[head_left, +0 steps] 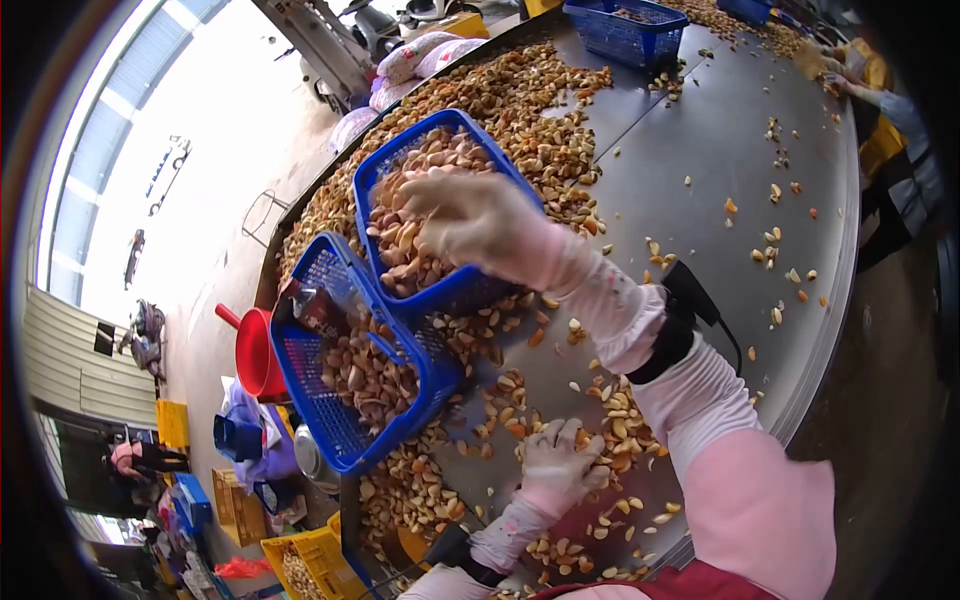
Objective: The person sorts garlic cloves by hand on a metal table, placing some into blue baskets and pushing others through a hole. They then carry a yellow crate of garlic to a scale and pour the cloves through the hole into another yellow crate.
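Observation:
My right hand (480, 222), in a pale glove, reaches over a blue basket (458, 118) of reddish-brown unpeeled cloves or nuts (400, 262). Its fingers are curved and smeared by motion, and whether they hold a piece is hidden. Lower down, my left hand (563, 460), gloved too, rests palm down on pale and orange pieces (628, 432) on the metal table, with its fingers bent and apart. A second blue basket (350, 455), partly filled with brown pieces and holding a dark red packet (318, 310), stands against the first.
A large heap of pieces (520, 90) lies along the table's far edge. Another blue basket (630, 35) stands at the top. A co-worker's arms (860, 85) reach in at the upper right. A red pan (256, 352) and yellow crates (310, 560) are beyond the left edge.

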The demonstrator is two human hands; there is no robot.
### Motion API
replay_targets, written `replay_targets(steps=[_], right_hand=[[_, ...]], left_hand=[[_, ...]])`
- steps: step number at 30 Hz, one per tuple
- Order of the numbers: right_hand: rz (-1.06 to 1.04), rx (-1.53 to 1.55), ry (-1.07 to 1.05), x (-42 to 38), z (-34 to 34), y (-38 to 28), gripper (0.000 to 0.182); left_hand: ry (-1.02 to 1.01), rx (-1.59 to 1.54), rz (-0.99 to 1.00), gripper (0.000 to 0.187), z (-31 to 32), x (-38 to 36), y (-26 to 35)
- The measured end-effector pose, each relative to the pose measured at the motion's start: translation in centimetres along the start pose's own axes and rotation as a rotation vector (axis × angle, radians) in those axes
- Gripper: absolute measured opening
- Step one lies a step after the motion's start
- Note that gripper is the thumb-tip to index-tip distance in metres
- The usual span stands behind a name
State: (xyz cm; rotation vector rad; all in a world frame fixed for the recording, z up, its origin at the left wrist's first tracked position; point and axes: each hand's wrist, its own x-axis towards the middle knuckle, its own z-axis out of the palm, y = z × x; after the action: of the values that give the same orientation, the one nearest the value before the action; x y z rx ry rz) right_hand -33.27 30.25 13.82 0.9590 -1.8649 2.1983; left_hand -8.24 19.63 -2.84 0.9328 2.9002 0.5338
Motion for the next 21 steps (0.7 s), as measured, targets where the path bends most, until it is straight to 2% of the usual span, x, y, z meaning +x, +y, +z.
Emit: replay_targets(steps=[2,3,4,5,6,7,8,9,11,12,13,14,15,16,17,18,19,20,21], right_hand=[[-0.165,-0.226,-0.048,-0.1,1.5,1.8,0.025],[-0.211,-0.388,0.074,-0.7,0.3,2.1,0.023],[-0.141,-0.429,0.29,-1.3,-1.5,2.6,0.019],[-0.163,-0.491,0.539,-2.0,-4.5,4.2,0.017],[-0.038,-0.55,0.723,-3.2,-8.1,6.1,0.018],[-0.033,-0.725,0.839,-4.1,-11.7,9.7,0.02],[0.314,-0.873,0.745,-5.0,-13.9,11.5,0.022],[0.524,-0.687,0.541,-6.1,-18.9,20.2,0.039],[0.679,-1.155,0.298,-6.0,-17.0,19.8,0.072],[0.726,-1.379,0.163,-6.0,-16.0,19.6,0.089],[0.754,-1.304,0.162,-5.4,-14.4,18.8,0.078],[0.704,-1.229,-0.055,-4.7,-12.9,15.7,0.065],[0.642,-1.114,-0.004,-6.3,-11.3,18.6,0.054],[0.472,-1.134,0.018,-8.2,-9.6,20.0,0.049],[0.575,-1.022,0.004,-10.5,-7.4,17.1,0.047],[0.533,-1.082,-0.083,-12.5,-5.1,15.1,0.049],[0.485,-1.139,-0.166,-14.5,-2.7,13.1,0.05],[0.511,-1.22,-0.36,-16.4,-0.2,11.6,0.052],[0.419,-1.158,-0.511,-18.3,1.8,10.9,0.049]], left_hand=[[0.013,-0.036,0.027,0.044,-0.9,-0.6,-1.6],[0.092,-0.052,0.055,0.05,-1.7,-0.9,-2.7],[0.165,-0.078,0.09,0.057,-2.4,-1.4,-3.8],[0.15,-0.078,-0.025,0.062,-3.3,-2.2,-5.4],[0.148,-0.074,-0.139,0.068,-4.2,-2.3,-7.2],[0.119,-0.066,-0.286,0.073,-4.4,-2.3,-8.8],[0.087,-0.055,-0.431,0.079,-4.4,-2.0,-9.9],[0.108,-0.062,-0.408,0.079,-4.2,-1.7,-9.9],[-0.012,0.081,-0.374,0.082,-3.1,0.0,-9.6],[0.035,0.074,-0.327,0.082,-2.6,1.1,-9.5],[0.074,0.01,-0.311,0.081,-2.0,1.7,-9.4],[0.1,-0.051,-0.31,0.08,-1.9,2.5,-9.5],[0.109,-0.049,-0.296,0.08,-1.9,3.6,-9.8],[0.252,-0.138,-0.342,0.079,-1.7,4.8,-10.3],[0.395,-0.237,-0.387,0.077,-1.1,6.3,-10.8],[0.4,-0.251,-0.374,0.077,0.0,7.8,-11.7],[0.521,-0.157,-0.398,0.07,1.1,9.4,-13.0],[0.642,-0.061,-0.426,0.064,1.6,10.5,-13.7],[0.644,-0.073,-0.422,0.064,1.2,11.3,-13.8]])
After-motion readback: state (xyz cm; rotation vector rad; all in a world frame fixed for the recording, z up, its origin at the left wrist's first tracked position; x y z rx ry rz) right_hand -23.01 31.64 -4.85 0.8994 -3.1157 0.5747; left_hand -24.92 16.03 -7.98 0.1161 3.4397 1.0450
